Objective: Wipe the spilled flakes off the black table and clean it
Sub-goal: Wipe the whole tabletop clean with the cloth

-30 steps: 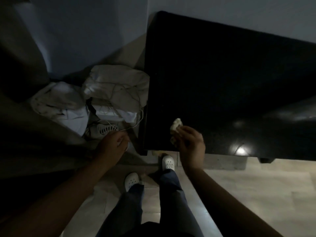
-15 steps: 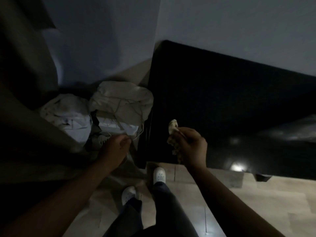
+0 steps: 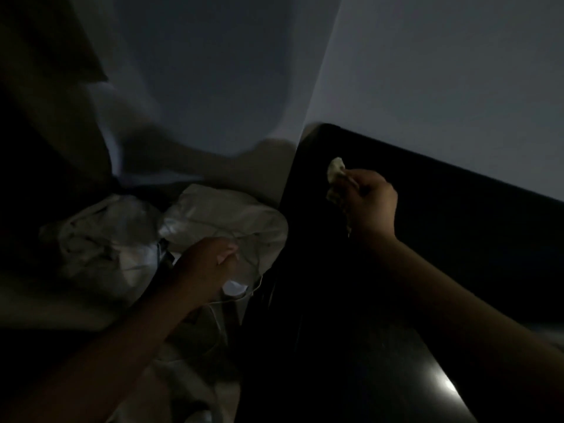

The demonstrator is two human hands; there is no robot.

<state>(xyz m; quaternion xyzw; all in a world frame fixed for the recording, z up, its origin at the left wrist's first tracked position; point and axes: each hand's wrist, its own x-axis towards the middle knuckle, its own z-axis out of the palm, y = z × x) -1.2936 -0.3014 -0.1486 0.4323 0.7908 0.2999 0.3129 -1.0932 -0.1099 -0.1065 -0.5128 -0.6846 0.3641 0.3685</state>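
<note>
**Black table [image 3: 457, 270] with the wiping wad held over its corner**

Head view: the table is seen in dim light, set against the wall, and no flakes can be made out on its dark top. Over the table's far left corner, a pale crumpled wad [image 3: 335, 169] is pinched in the curled fingers of the right hand [image 3: 370, 204]. It appears to be held clear of the surface, probably so that gathered flakes are kept inside it. Left of the table, above white bags [image 3: 225, 215] on the floor, the left hand [image 3: 207, 264] is held with fingers bent. Whether anything is gripped cannot be told.
</note>
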